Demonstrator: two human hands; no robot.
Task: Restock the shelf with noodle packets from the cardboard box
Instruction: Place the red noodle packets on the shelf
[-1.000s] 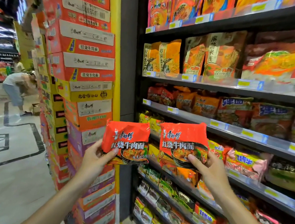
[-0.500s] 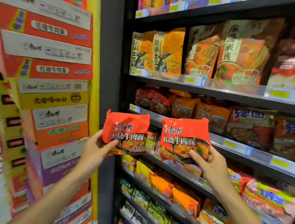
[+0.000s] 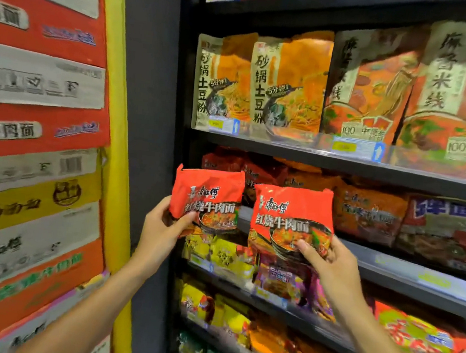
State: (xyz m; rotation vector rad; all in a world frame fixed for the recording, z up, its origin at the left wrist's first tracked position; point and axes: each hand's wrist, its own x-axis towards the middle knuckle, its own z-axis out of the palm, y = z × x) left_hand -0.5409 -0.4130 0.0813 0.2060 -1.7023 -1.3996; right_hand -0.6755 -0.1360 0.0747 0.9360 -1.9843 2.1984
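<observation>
My left hand (image 3: 161, 232) grips the lower left corner of a red noodle packet (image 3: 209, 197). My right hand (image 3: 329, 262) grips the lower edge of a second, identical red noodle packet (image 3: 291, 215). Both packets are upright, side by side, in front of the left end of the black shelf (image 3: 390, 262), whose row holds similar dark red packets (image 3: 367, 212). The cardboard box I took them from is not in view.
A stack of red, yellow and orange noodle cartons (image 3: 37, 125) stands close on the left beside a yellow post (image 3: 123, 106). The shelf above carries tall orange pouches (image 3: 288, 87). Lower shelves hold yellow and orange packets (image 3: 227, 315).
I have moved closer to the shelves, and both hands have raised the red packets up towards the shelf with the dark red packets. The aisle floor has dropped out of sight.
</observation>
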